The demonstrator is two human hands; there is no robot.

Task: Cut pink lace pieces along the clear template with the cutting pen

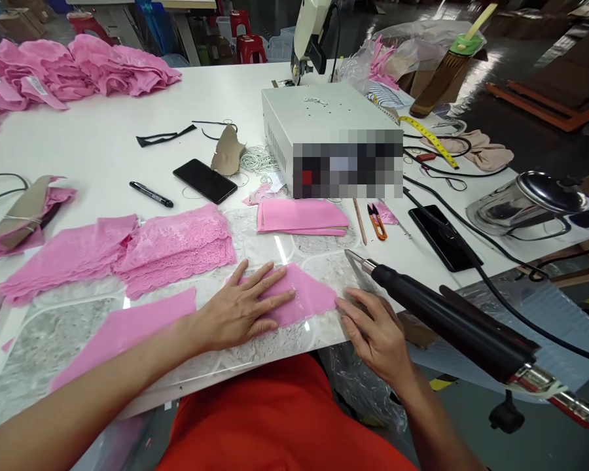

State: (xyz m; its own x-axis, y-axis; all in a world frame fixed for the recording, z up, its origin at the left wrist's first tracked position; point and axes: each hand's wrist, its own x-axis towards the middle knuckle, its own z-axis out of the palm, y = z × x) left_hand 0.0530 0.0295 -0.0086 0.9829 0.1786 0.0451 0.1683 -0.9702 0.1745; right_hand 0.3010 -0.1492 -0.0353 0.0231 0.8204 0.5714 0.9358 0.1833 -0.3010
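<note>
My left hand [243, 307] lies flat with fingers spread on a pink fabric piece [307, 297], pressing it on the grey-patterned table covering. My right hand [375, 327] is at the piece's right corner, its fingertips touching or just beside the edge, fingers loosely bent and apart. Above my right hand, a black pen-shaped tool [422, 307] with a pointed metal tip slants in on a metal arm. Another flat pink piece [132, 320] lies partly under my left forearm. Behind my hands are stacked pink lace pieces [177, 245] and a folded pink fabric strip [302, 216].
A white machine box [324, 118] stands behind the fabric. Orange thread snips [377, 222], a thin stick [360, 221], two phones [205, 181], a marker [151, 194] and a lidded clear jug [515, 203] lie around. Black cables [500, 301] cross the right side. Pink garments [83, 69] are heaped back left.
</note>
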